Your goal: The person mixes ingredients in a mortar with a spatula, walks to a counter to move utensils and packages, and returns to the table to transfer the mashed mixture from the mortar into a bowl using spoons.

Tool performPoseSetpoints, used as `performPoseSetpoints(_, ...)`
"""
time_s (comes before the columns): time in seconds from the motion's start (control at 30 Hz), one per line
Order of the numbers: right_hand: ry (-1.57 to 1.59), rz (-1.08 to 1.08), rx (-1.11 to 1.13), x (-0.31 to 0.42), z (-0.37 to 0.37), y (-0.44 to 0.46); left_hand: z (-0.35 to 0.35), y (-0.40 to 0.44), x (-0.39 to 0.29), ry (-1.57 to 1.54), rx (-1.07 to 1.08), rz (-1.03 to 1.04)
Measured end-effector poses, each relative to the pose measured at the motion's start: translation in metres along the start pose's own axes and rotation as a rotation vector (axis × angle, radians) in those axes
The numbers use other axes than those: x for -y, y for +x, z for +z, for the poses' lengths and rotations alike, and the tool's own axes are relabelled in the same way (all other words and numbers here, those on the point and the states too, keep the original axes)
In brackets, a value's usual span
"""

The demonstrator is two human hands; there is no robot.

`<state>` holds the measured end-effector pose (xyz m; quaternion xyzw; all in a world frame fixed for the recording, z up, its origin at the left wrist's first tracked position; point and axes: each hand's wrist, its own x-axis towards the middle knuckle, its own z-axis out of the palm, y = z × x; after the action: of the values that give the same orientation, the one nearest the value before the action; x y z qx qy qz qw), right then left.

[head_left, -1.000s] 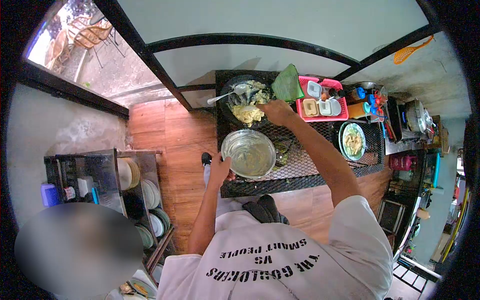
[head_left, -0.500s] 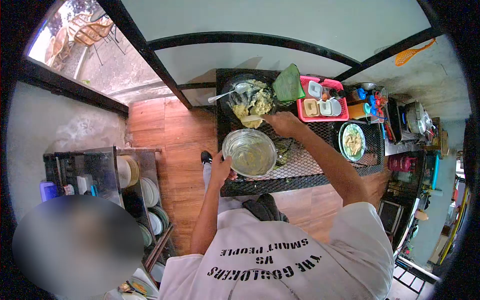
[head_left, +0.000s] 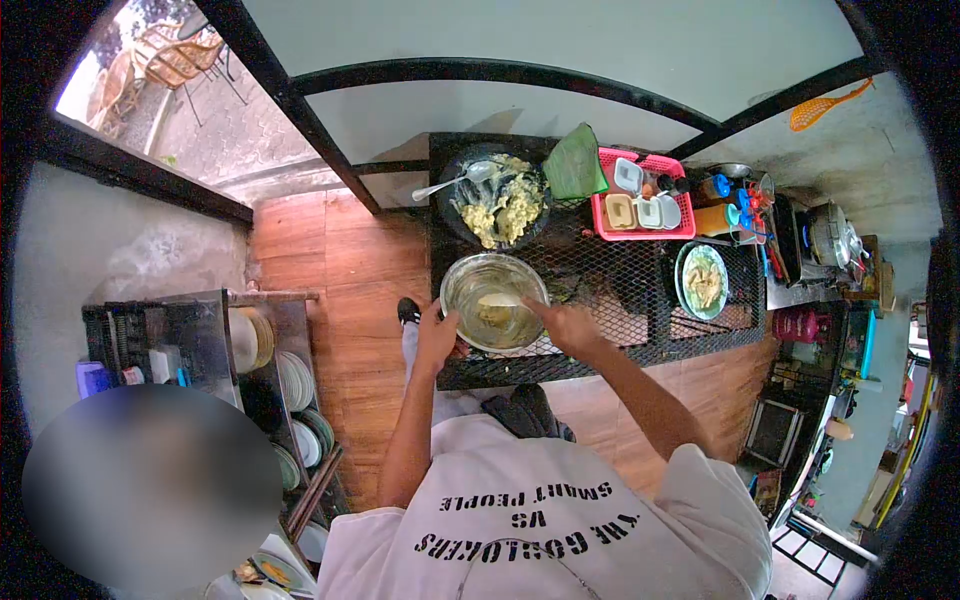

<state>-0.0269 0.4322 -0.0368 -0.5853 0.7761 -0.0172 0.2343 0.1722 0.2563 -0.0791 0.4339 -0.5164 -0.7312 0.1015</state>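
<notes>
Spatula (head_left: 499,300) moved into bowl (head_left: 461,278), jutting left from right grip (head_left: 570,329).

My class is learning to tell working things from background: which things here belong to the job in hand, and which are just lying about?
In the job:
metal bowl, held by the left hand
pale spatula, in the right hand
probably the yellowish mash and dark dish

Apparently lying about:
green leaf
pink basket
plate of food
stacked plates
orange utensil
wicker chairs

Your white shirt (head_left: 545,550) carried black stencil-style lettering (head_left: 520,521), upside down in the head view, which read "THE GOBLOKERS VS SMART PEOPLE" over three lines.
</notes>
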Motion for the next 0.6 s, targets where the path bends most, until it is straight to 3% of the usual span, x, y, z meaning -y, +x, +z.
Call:
performPoseSetpoints(0.17,0.116,0.054,-0.103,-0.002,0.025,-0.018,0.0,-0.009,0.002,-0.056,-0.007,-0.128)
performPoseSetpoints(0.23,0.173,-0.023,-0.287,0.004,0.017,-0.019,-0.001,0.004,0.006,-0.06,-0.001,-0.117)
performPoseSetpoints(0.3,0.216,0.02,-0.253,0.009,0.012,-0.023,-0.002,0.0,0.018,0.073,-0.05,0.082)
performPoseSetpoints(0.4,0.206,0.075,-0.213,0.004,0.013,-0.022,-0.004,0.005,0.027,0.094,-0.045,0.216)
performPoseSetpoints(0.43,0.212,0.066,-0.208,0.004,0.015,-0.024,0.001,-0.011,-0.007,0.129,-0.069,0.02)
performPoseSetpoints(0.5,0.237,0.007,-0.261,-0.002,0.014,-0.021,-0.001,-0.013,-0.003,0.173,-0.066,0.039)
performPoseSetpoints(0.57,0.313,0.095,-0.336,-0.017,0.004,-0.005,0.0,-0.005,-0.005,0.207,-0.073,0.077)
performPoseSetpoints(0.6,0.328,0.161,-0.32,-0.006,-0.036,0.007,0.0,-0.005,-0.003,0.122,-0.063,0.03)
